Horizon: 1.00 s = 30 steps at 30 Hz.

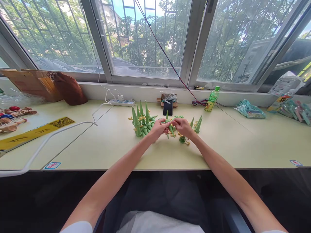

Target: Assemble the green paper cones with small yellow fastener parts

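My left hand (159,127) is closed around a green plant-watering spike (171,128) over the middle of the table. My right hand (184,126) pinches close against the spike's side; whatever its fingertips hold is too small to make out. Left of my hands, several green spikes with yellow valves (139,124) stand or lie in a cluster. To the right, another green spike (198,124) stands upright. Below my hands lie a round green cap (182,139) and small yellow valve pieces (187,143), with more parts partly hidden behind my fingers.
Behind my hands are a dark phone (167,108) and a small opened box (159,101). A green drink bottle (212,99) stands back right, near packs of teal items (250,110). A power strip (122,102) and white cable (60,129) lie left, with wooden toys (14,118) beyond.
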{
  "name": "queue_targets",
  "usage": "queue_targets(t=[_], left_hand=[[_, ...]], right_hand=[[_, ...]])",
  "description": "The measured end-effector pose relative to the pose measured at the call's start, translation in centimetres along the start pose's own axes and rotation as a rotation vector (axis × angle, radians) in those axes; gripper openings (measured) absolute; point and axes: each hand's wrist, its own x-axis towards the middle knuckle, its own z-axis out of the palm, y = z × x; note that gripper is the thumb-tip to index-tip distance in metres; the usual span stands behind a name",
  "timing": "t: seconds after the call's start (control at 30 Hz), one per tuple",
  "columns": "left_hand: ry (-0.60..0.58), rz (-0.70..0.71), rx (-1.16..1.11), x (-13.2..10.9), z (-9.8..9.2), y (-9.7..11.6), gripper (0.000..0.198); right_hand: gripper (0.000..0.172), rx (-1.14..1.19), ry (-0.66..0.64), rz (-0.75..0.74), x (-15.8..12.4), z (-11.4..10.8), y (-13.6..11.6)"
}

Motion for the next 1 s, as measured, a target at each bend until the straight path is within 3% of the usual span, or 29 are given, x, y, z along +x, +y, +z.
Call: queue_targets(t=[0.13,0.2,0.5,0.7,1.0], left_hand=[[-0.001,-0.086,-0.109,-0.05,0.02,0.25,0.033],[0.006,-0.057,-0.073,-0.17,0.14,0.32,0.032],[0.044,0.370,0.362,-0.19,0.45,-0.33,0.030],[0.091,0.521,0.531,-0.80,0.80,0.00,0.017],[0.016,0.338,0.317,-0.02,0.41,-0.43,0.031]], right_hand=[[0.032,-0.005,0.014,-0.019,-0.04,-0.12,-0.05],[0.032,-0.007,0.017,-0.013,-0.02,-0.09,-0.03],[0.041,0.145,0.009,0.101,0.06,0.21,0.10],[0.051,0.326,-0.044,0.213,0.12,0.39,0.27],[0.052,0.360,-0.069,0.229,0.03,0.53,0.37]])
